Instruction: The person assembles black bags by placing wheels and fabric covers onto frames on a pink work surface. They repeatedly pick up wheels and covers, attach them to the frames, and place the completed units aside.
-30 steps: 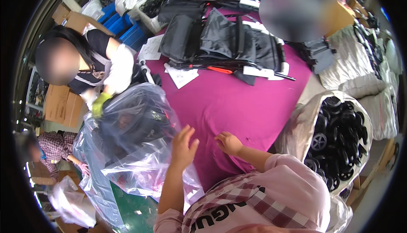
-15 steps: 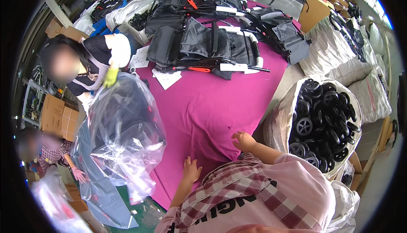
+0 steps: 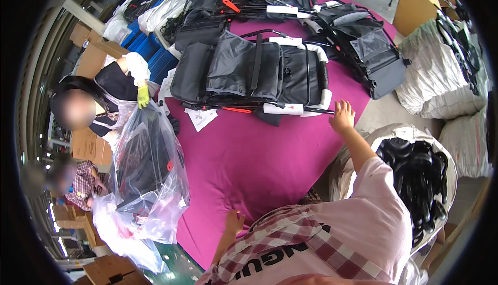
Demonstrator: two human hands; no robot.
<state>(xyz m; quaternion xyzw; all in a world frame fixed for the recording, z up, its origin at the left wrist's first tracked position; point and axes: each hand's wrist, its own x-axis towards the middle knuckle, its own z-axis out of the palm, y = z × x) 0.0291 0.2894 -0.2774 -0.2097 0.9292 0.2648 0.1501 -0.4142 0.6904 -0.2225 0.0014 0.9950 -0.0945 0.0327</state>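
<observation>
A folded black stroller frame [image 3: 244, 72], with grey-black fabric, white wrapped tubes and a red strip, lies across the table covered in magenta cloth [image 3: 238, 160]. My right hand [image 3: 342, 117] is stretched forward, fingers spread, at the end of the thin black tube at that frame's right side. Whether it touches the tube I cannot tell. Resting on the cloth near the table's front edge is my left hand [image 3: 235, 223], with its fingers apart and nothing in them. Behind lie more folded stroller frames [image 3: 358, 38].
At left a co-worker in a yellow glove [image 3: 143, 96] holds a clear plastic bag [image 3: 150, 165] with a dark frame inside. A white sack [image 3: 342, 173] of black wheels [image 3: 415, 176] stands at right, below other woven sacks [image 3: 430, 67]. Papers [image 3: 201, 119] lie by the frame.
My right hand has moved from the near cloth forward to the frame's right end. My left hand stays near the front edge. The co-worker's bag has shifted, and the view has moved closer to the frames.
</observation>
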